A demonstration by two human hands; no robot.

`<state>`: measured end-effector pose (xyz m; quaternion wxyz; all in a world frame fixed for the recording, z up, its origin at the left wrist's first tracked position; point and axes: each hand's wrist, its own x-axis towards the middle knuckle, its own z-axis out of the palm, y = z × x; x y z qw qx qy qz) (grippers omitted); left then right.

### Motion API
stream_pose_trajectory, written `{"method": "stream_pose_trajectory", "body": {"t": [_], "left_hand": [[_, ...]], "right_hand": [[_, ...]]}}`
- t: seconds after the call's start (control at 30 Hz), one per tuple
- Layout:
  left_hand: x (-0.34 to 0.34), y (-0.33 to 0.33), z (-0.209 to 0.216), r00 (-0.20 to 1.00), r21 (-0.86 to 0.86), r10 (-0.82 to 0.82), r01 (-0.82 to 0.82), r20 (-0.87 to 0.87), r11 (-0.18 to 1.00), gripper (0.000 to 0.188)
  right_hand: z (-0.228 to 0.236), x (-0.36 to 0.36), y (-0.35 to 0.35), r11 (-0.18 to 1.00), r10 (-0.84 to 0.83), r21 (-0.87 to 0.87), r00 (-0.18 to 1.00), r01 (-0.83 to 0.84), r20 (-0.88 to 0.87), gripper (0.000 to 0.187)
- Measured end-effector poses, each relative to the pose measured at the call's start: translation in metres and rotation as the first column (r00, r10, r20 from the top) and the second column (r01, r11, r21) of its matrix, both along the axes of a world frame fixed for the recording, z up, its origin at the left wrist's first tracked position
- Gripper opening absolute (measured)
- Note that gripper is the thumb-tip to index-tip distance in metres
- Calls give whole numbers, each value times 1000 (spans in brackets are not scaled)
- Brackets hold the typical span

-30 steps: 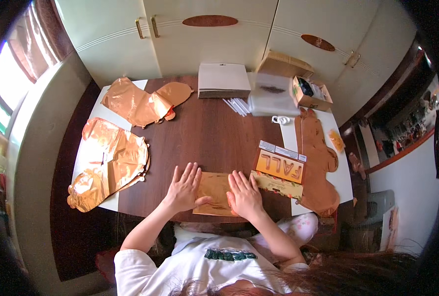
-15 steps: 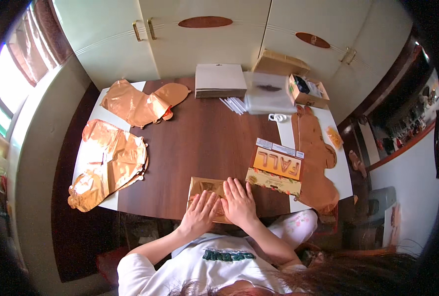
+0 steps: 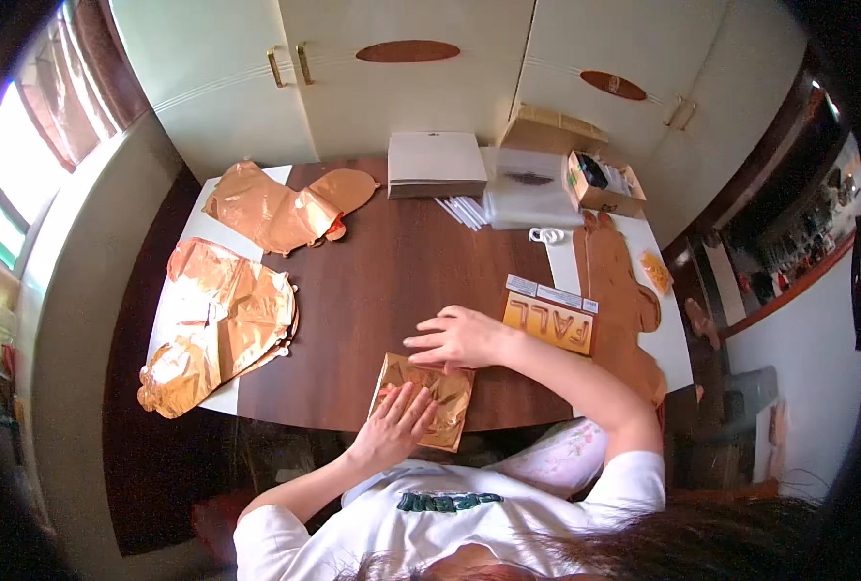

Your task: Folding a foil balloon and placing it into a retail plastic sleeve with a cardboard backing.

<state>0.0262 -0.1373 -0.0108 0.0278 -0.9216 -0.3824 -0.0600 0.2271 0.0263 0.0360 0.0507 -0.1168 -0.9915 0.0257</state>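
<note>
A folded packet of shiny gold foil (image 3: 451, 399) lies at the near edge of the table, slightly tilted, with one corner reaching over the edge. My left hand (image 3: 399, 424) rests flat on its left part, fingers stretched out. Over the packet's far right corner is my right hand (image 3: 462, 338), its fingers apart and pointing left; whether it touches the foil I cannot tell. Just right of that hand, an orange printed card package (image 3: 549, 318) is partly covered by my right forearm.
Flat foil balloons (image 3: 219, 320) lie at the left, with another foil piece (image 3: 271, 208) behind. Brown foil shapes (image 3: 612, 281) cover the right side. At the back are a white box (image 3: 436, 163), white straws (image 3: 463, 212), clear plastic sleeves (image 3: 532, 201) and a small open box (image 3: 606, 184).
My right hand has lifted off the foil packet and swung to its far side, turning to point left. The packet has turned slightly. My left hand stays on it.
</note>
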Motion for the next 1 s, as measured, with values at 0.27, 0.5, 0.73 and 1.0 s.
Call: {"method": "stream_pose_trajectory", "body": {"t": [0.27,0.5,0.73,1.0], "left_hand": [[4,0,-4,996,8,-2,1,86,1000,48],[2,2,-3,999,-3,-17,17,51,1000,49],[2,3,-2,997,-5,-13,13,81,1000,47],[4,4,0,999,-51,-26,28,46,998,48]], "right_hand": [[5,-34,24,929,332,53,887,-367,322,93],[3,-39,26,944,304,-14,849,-330,433,110],[2,-39,17,959,232,9,804,-283,547,129],[-49,-25,10,924,165,270,920,-270,356,116]]}}
